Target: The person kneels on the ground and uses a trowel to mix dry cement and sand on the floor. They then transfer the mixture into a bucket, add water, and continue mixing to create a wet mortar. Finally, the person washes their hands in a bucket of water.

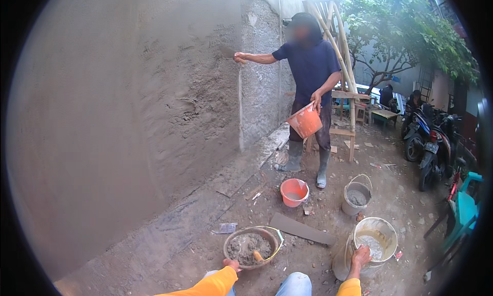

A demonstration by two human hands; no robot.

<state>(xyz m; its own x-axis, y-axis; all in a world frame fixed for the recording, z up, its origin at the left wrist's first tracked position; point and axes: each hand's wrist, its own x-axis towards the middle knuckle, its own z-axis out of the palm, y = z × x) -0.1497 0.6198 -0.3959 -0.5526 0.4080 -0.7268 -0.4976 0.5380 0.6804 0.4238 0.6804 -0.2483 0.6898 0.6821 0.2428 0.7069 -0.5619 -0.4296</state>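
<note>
My left hand [232,264] grips the near rim of a round bucket [230,240] filled with grey mortar [243,245]. A wooden trowel handle [258,256] sticks up from the mortar; its blade is buried. Farther right, my right hand [361,256] lies over the near rim of a tall whitish plastic pail [388,234], fingers reaching inside. Whether those fingers pinch the rim cannot be made out. Pale, wet-looking material [370,245] shows at the bottom of this pail. Both of my sleeves are orange.
Ahead, a co-worker [312,68] holds a trowel [227,51] against the partly plastered wall [115,122] and a tilted orange bucket [306,122]. A second orange bucket [294,186], a grey bucket [350,209] and a board [302,229] occupy the ground. Motorcycles [427,145] stand right.
</note>
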